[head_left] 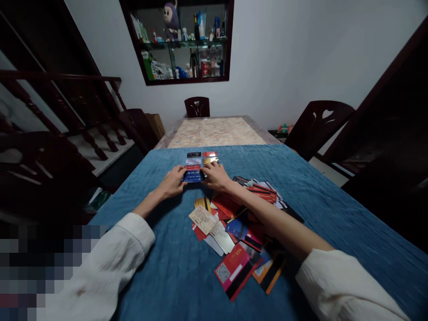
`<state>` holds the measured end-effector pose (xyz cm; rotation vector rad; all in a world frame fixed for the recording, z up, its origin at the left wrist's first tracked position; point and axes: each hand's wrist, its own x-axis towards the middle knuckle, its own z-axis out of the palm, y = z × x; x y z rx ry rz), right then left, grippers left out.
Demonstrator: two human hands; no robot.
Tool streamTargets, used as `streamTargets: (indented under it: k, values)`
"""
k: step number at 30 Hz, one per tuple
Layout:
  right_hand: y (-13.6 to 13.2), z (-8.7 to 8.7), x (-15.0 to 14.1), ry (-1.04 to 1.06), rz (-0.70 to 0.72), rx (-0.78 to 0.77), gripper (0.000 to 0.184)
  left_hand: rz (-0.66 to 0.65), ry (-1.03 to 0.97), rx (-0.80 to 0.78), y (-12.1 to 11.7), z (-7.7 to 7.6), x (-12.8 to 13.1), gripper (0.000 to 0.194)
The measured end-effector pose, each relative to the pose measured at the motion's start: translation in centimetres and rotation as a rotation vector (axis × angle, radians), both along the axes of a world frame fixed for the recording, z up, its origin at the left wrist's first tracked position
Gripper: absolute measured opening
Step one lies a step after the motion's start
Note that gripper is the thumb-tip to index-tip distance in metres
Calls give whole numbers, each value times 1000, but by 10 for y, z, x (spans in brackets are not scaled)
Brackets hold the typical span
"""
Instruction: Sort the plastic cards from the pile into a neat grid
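Observation:
Two columns of overlapping plastic cards lie on the blue cloth. At the near end of the left column is a blue card [193, 178], with a red card [193, 168] just beyond it. My left hand [174, 180] has curled fingers at the blue card's left edge. My right hand [216, 177] is bent over the near end of the right column, its fingertips by the blue card's right edge and covering part of a dark card there. A gold card [210, 160] shows beyond my right fingers. Under and beside my right forearm spreads a loose pile of mixed cards [234, 265].
The blue cloth [160, 276] covers the near part of the table; a patterned tabletop [217, 129] shows beyond. Chairs stand around it, one at the right [319, 125]. A wall cabinet [187, 82] and a stair railing [60, 76] are farther back.

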<state>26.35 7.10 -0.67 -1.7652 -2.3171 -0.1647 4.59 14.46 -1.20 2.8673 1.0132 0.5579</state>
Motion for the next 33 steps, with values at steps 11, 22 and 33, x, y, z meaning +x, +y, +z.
streamTargets:
  k: [11, 22, 33]
  values:
    - [24, -7, -17, 3, -5, -106, 36, 30, 16, -137, 34, -21, -13, 43]
    - [28, -10, -20, -15, -44, -177, 36, 55, 102, -172, 46, -35, -11, 39]
    - [31, -9, -20, -9, -69, -210, 40, 101, 157, -176, 49, -31, -7, 38]
